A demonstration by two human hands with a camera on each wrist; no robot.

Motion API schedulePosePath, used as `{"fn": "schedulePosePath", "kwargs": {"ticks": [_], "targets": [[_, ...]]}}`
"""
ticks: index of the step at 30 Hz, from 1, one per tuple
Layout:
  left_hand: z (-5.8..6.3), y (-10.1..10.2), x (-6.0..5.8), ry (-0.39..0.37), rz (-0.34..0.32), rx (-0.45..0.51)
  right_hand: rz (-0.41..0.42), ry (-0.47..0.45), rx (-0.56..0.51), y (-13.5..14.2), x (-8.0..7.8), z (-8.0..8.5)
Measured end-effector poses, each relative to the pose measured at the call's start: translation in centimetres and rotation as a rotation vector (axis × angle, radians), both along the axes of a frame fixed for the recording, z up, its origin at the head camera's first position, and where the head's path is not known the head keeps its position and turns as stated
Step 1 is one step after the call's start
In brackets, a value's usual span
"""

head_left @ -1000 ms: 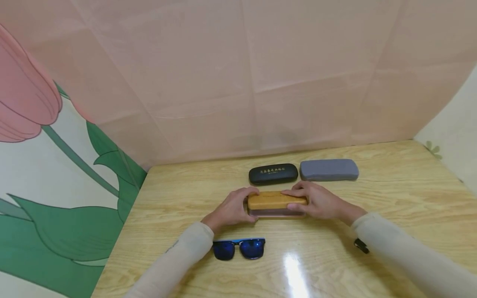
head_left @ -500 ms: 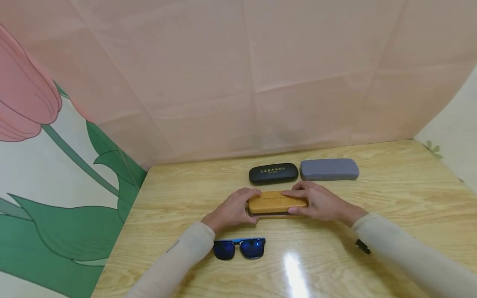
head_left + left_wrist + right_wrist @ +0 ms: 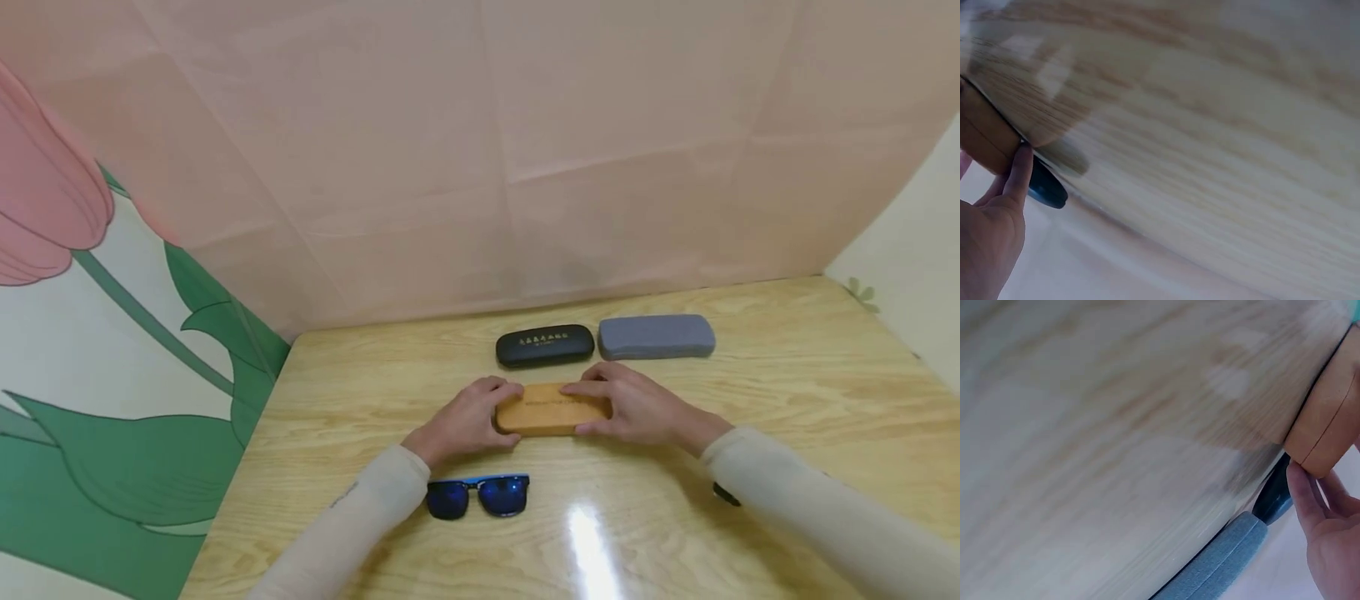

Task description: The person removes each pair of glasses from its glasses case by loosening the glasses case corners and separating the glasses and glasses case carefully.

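Note:
A tan glasses case (image 3: 553, 417) with faint lettering on its lid lies closed on the wooden table, between both hands. My left hand (image 3: 467, 423) grips its left end, thumb at the front edge and fingers over the top and back. At the opposite end my right hand (image 3: 641, 407) holds it in much the same way. Both wrist views show a side of the case, with the seam between lid and base running along it. In front lies a pair of black sunglasses (image 3: 503, 497) with blue lenses, partly behind the left sleeve.
Behind the tan case stand a black glasses case (image 3: 545, 347) with gold lettering and a grey-blue glasses case (image 3: 657, 337), side by side. A pink cloth (image 3: 420, 167) hangs along the table's back edge. A small black object (image 3: 725, 494) shows beneath the right sleeve.
The tan case's lid has come down onto its base, so the dark gap along the front is gone. Both hands keep their hold at its ends. The head view has shifted slightly.

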State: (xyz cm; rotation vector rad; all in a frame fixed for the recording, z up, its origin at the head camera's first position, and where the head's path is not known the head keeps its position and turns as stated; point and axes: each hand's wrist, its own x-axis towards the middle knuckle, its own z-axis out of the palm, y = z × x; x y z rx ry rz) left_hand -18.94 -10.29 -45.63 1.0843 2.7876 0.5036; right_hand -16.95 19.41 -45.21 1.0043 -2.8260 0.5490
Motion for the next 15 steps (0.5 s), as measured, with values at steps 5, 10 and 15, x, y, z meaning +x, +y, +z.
{"fn": "schedulePosePath", "kwargs": {"ticks": [5,10,15], "targets": [[0.1,-0.3,0.0,-0.031,0.010,-0.019,-0.034,-0.041,-0.019,-0.5,0.1,-0.1],[0.9,0.0,0.2,-0.007,-0.026,-0.041,-0.055,-0.057,-0.013,-0.8,0.2,0.0],[1.0,1.2,0.2,0.045,-0.126,-0.065,-0.067,-0.079,-0.005,-0.7,0.2,0.1]]}}
